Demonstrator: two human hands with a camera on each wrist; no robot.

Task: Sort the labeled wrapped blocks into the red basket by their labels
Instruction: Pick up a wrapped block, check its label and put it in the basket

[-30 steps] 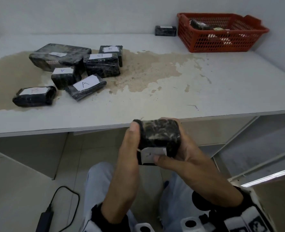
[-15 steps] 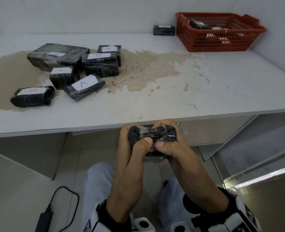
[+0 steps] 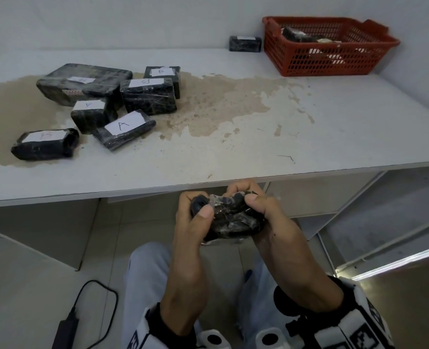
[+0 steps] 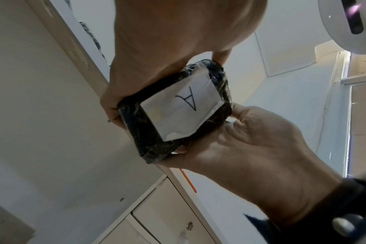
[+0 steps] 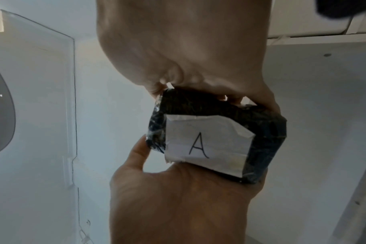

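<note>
I hold one black wrapped block (image 3: pixel 233 220) in both hands just below the table's front edge, over my lap. My left hand (image 3: pixel 196 215) grips its left end and my right hand (image 3: pixel 257 205) grips its right end, thumbs on top. Its white label reads A (image 4: pixel 178 112) and faces down, so it shows only in the wrist views (image 5: pixel 207 145). The red basket (image 3: pixel 329 59) stands at the table's far right with wrapped blocks (image 3: pixel 294 35) inside. Several labeled blocks lie at the table's left, one marked A (image 3: pixel 124 128).
One more black block (image 3: pixel 245 43) sits against the wall just left of the basket. The white table (image 3: pixel 258 147) has a large brown stain across its middle. A charger and cable (image 3: pixel 67 326) lie on the floor at my left.
The block has been turned over: its label faced me a second ago and now faces down. Both hands have shifted to grip its ends, thumbs on top.
</note>
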